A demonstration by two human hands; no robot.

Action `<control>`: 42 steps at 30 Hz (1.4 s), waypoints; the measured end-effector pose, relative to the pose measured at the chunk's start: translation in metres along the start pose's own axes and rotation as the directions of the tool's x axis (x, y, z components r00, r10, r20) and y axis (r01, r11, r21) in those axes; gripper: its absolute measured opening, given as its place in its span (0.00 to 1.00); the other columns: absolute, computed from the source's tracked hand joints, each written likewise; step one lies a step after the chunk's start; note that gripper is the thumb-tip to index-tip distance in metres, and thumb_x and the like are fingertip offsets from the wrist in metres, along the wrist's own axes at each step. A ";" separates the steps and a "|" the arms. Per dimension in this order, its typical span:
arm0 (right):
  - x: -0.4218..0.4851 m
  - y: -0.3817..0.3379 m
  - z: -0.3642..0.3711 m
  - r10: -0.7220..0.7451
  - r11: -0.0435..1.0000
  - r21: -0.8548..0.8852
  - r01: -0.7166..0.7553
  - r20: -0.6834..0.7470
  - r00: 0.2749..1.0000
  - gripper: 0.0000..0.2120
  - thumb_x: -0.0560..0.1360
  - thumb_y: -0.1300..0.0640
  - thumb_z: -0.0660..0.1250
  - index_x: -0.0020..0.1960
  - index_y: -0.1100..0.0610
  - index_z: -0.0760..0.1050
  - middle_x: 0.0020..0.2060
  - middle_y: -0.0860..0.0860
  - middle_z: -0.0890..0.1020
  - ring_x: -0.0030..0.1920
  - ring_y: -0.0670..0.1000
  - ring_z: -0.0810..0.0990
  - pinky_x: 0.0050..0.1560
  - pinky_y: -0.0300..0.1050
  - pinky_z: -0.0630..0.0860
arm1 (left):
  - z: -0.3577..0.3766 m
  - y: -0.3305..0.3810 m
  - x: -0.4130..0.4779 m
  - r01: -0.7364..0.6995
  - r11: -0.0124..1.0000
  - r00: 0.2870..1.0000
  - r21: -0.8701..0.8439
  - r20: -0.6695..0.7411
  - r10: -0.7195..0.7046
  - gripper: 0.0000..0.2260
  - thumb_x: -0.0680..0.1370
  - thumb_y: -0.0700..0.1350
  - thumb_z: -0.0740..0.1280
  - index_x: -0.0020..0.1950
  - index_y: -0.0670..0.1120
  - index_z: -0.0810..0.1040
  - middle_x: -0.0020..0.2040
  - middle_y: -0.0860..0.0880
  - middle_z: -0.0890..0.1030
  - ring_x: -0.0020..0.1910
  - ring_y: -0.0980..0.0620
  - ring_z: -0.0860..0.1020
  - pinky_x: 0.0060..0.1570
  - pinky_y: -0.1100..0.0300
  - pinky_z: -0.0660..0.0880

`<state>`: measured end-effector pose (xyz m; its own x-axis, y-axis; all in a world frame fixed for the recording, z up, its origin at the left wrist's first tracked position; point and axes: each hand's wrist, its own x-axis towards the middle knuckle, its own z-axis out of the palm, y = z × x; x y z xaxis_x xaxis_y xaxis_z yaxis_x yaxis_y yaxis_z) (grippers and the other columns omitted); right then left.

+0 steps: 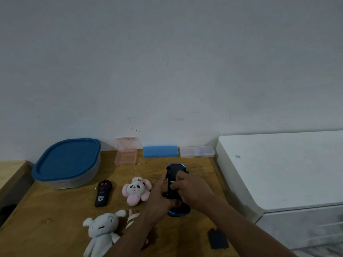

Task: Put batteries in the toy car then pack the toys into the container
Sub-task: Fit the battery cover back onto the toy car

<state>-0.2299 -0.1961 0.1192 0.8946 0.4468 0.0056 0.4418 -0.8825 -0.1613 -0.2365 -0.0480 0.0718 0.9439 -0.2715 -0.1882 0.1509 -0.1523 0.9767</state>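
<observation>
A black and blue toy car (173, 168) lies upside down on the wooden table (61, 206). My left hand (159, 199) grips its left side, index finger stretched along the body. My right hand (191, 190) presses its fingers into the open underside; whether a battery is under them is hidden. The black battery cover (217, 239) lies loose at the front right. A pink panda plush (136, 190), a white dog plush (103, 230) and a black remote (103, 192) lie to the left. The grey container with a blue lid (67, 162) stands shut at the back left.
Along the wall stand an open pink plastic box (126, 153), a blue case (160, 151) and a clear case (197, 152). A white cabinet (282, 171) borders the table on the right. A striped plush part (132, 218) shows beside my left forearm.
</observation>
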 end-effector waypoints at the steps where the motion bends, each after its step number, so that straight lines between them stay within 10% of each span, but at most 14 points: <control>1: -0.001 0.000 0.000 0.009 1.000 0.006 -0.009 -0.003 1.000 0.15 0.77 0.58 0.62 0.63 0.51 0.76 0.53 0.51 0.73 0.44 0.53 0.77 0.45 0.50 0.78 | 0.000 0.000 0.000 -0.007 1.000 1.000 0.002 -0.001 0.007 0.46 0.69 0.26 0.71 0.78 0.57 0.55 0.62 0.53 0.78 0.54 0.55 0.80 0.41 0.66 0.79; 15: -0.008 -0.007 -0.003 0.162 0.968 0.194 -0.157 -0.008 0.987 0.15 0.76 0.55 0.62 0.61 0.50 0.78 0.55 0.52 0.73 0.47 0.49 0.75 0.46 0.41 0.74 | -0.005 -0.010 0.002 0.019 0.999 0.999 0.049 0.048 -0.021 0.47 0.67 0.32 0.73 0.78 0.59 0.55 0.59 0.52 0.82 0.55 0.53 0.81 0.52 0.58 0.80; 21: -0.007 -0.005 -0.028 0.249 0.832 0.511 -0.214 0.000 0.969 0.11 0.66 0.64 0.66 0.38 0.48 0.71 0.44 0.49 0.74 0.45 0.46 0.73 0.40 0.34 0.67 | -0.008 -0.013 -0.001 0.111 0.993 0.993 -0.048 0.042 -0.109 0.52 0.61 0.35 0.74 0.77 0.63 0.55 0.60 0.52 0.82 0.61 0.48 0.79 0.64 0.42 0.73; 31: -0.007 0.008 -0.031 0.327 0.598 0.765 -0.239 0.040 0.944 0.19 0.72 0.70 0.65 0.57 0.55 0.65 0.44 0.53 0.77 0.42 0.46 0.77 0.38 0.39 0.78 | -0.007 -0.001 0.000 0.031 0.998 0.999 -0.057 0.044 -0.028 0.45 0.63 0.33 0.72 0.73 0.62 0.62 0.57 0.50 0.83 0.59 0.48 0.80 0.64 0.40 0.73; 42: -0.008 0.014 -0.024 0.446 0.532 0.829 -0.175 -0.098 0.890 0.12 0.67 0.57 0.76 0.48 0.47 0.81 0.44 0.48 0.83 0.45 0.47 0.82 0.48 0.47 0.82 | -0.012 0.001 0.005 0.017 0.998 0.998 -0.062 0.059 -0.013 0.47 0.64 0.31 0.72 0.75 0.61 0.58 0.57 0.48 0.83 0.57 0.47 0.82 0.62 0.40 0.75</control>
<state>-0.2293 -0.2159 0.1410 0.9995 -0.0101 0.0294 0.0223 -0.4259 -0.9045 -0.2277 -0.0382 0.0728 0.9228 -0.3250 -0.2068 0.1846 -0.0980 0.9779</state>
